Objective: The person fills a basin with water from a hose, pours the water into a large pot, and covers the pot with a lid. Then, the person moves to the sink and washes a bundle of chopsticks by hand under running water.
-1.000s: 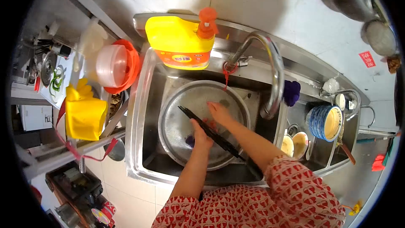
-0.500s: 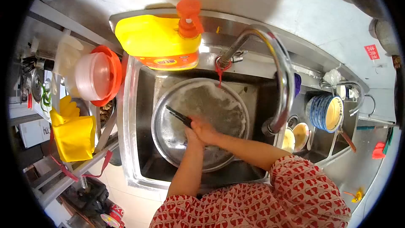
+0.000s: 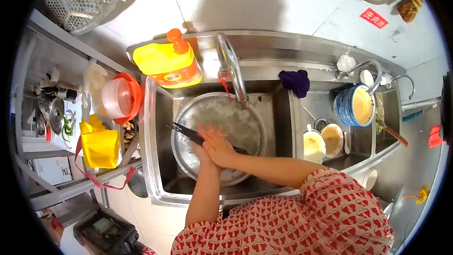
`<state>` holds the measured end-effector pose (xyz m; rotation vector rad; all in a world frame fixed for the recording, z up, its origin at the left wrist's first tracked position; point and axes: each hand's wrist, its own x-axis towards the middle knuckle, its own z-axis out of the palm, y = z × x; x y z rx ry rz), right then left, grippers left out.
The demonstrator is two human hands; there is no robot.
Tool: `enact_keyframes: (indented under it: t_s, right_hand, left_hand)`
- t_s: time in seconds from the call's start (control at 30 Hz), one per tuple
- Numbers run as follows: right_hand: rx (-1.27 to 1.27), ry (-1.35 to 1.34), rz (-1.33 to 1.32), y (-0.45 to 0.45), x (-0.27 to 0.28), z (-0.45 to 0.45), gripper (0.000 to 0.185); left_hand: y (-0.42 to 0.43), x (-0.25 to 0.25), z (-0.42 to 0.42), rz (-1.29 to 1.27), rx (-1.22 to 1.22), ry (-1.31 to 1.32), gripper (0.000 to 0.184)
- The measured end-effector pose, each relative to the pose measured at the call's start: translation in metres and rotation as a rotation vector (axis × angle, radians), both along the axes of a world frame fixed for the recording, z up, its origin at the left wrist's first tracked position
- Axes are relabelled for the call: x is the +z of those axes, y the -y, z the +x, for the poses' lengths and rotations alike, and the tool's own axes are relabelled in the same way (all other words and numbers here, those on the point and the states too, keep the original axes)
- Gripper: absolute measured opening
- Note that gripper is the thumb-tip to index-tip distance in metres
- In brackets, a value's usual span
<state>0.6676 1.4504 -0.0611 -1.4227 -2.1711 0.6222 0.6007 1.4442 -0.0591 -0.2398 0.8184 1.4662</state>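
Observation:
A bundle of thin black chopsticks lies pressed between my two palms, over the sink. My right hand is on top, its fingers stretched forward and blurred at the tips. Underneath, my left hand is pressed against it, and its fingers are mostly hidden. The chopstick ends stick out at the upper left and, below my right hand, at the right. Beneath both hands a wide round metal basin with cloudy, whitish water stands in the sink basin.
A curved faucet with a red string rises behind the basin. Left of it stands a yellow detergent jug. Yellow gloves hang at the left. To the right are a purple cloth, stacked blue-rimmed bowls and two dirty bowls.
My view has shifted, showing more of the wall and right-hand sinks. My right hand's fingers have gone from curled to stretched out over the chopsticks, which now show on both sides.

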Motion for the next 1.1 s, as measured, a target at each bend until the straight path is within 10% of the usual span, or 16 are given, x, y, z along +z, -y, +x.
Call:
enact_keyframes:
  t_s: [0.07,0.33,0.5,0.6,0.7,0.8,0.97,1.1]
  right_hand:
    - [0.113,-0.175,-0.509,-0.033,0.016,0.016,0.045]
    - [0.165,0.24,-0.01,-0.015,0.055,0.04,0.039]
    - [0.195,0.162,-0.354,-0.03,0.023,0.116,0.037]
    - [-0.411,-0.687,-0.967,-0.04,-0.013,0.153,0.04]
    - [-0.397,-0.949,-1.038,-0.02,0.026,0.129,0.042]
    - [-0.192,-0.185,-0.361,-0.037,-0.01,0.142,0.039]
    - [-0.08,-0.175,0.244,-0.156,0.05,0.13,0.036]
    - [0.026,-0.245,0.103,-0.219,0.078,0.098,0.032]
  left_hand:
    - [-0.003,0.01,0.007,0.085,0.001,0.108,0.064]
    - [-0.002,0.038,0.018,-0.194,0.001,0.007,0.038]
    - [-0.009,0.035,0.0,-0.144,0.163,-0.027,0.014]
    - [-0.013,0.02,-0.011,-0.011,0.169,0.04,0.009]
    - [-0.024,0.034,0.023,-0.108,0.105,0.054,0.009]
    - [-0.037,0.04,0.023,-0.107,0.098,-0.009,0.01]
    - [-0.044,0.037,0.032,-0.006,-0.09,0.068,0.012]
    - [-0.049,0.05,0.05,-0.005,-0.131,0.114,0.013]
